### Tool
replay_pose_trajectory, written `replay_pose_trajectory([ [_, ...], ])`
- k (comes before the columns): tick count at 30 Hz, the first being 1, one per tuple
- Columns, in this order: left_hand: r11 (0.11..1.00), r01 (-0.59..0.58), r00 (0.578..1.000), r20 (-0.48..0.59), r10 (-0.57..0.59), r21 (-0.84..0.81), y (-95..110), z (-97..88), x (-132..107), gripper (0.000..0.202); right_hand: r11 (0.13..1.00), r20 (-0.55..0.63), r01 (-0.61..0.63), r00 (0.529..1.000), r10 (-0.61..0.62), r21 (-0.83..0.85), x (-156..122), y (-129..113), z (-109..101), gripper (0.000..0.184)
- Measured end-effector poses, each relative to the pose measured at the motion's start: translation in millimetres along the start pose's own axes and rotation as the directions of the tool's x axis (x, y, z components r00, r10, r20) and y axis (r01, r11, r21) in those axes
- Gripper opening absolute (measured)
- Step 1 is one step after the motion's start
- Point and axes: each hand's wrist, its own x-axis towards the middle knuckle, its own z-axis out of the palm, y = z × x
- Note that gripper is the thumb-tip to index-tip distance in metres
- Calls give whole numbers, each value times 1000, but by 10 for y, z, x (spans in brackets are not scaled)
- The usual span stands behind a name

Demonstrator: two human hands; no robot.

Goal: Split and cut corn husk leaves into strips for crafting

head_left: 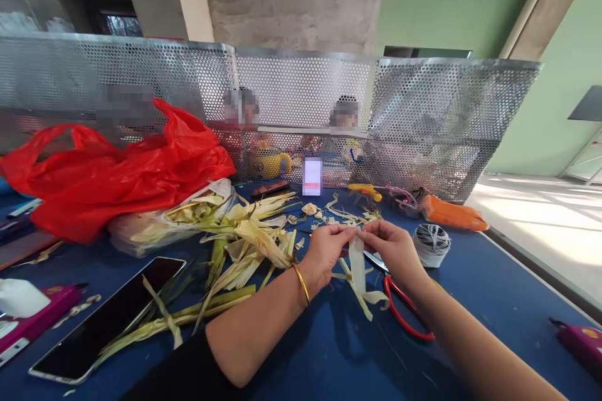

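Both hands meet over the middle of the blue table, pinching the top of a pale strip of dried corn husk (pixel 357 266) that hangs down between them. My left hand (pixel 324 252), below a gold bangle, closes thumb and fingers on it from the left. My right hand (pixel 389 243) pinches the same top end from the right. Under the right wrist lie red-handled scissors (pixel 408 313), their blades partly hidden by that hand. A loose pile of dried corn husks (pixel 256 241) spreads to the left of my hands.
A red plastic bag (pixel 126 169) lies at the back left, near a black-screened phone (pixel 110 319). A wrapped spool of cord (pixel 431 245) and an orange packet (pixel 454 213) stand at right. A perforated metal screen (pixel 305 88) closes off the back; people sit behind it.
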Motion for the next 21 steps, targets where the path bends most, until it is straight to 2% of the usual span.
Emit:
replay_pose_trajectory([
  [4, 999, -7, 1000, 16, 8, -36, -35, -4, 10, 20, 999, -15, 47, 999, -47, -19, -25, 9, 26, 34],
  [7, 999, -33, 999, 34, 34, -18, -72, -19, 47, 21, 972, -32, 148, 987, -156, -183, -37, 27, 31, 31],
  [10, 996, -87, 996, 1, 87, 22, -92, -47, 100, 21, 914, -15, 247, 964, -266, -321, -54, 14, 31, 25],
  [13, 993, -118, 992, -52, 118, 12, -79, -84, 142, 24, 906, 81, 335, 942, -325, -259, -86, -42, 46, 22],
  [15, 993, -115, 991, -69, 114, -15, -59, -106, 159, 27, 937, 155, 317, 943, -295, -147, -107, -90, 61, 21],
  [18, 993, -111, 988, -112, 107, -36, -30, -127, 183, 31, 983, 253, 181, 953, -169, -24, -125, -167, 57, 24],
  [20, 991, -124, 980, -163, 113, -57, -12, -148, 214, 33, 996, 361, 87, 928, -91, 27, -133, -225, 11, 27],
  [21, 988, -138, 972, -201, 121, -70, -1, -167, 236, 34, 998, 440, 38, 896, -55, 48, -140, -257, -26, 29],
])
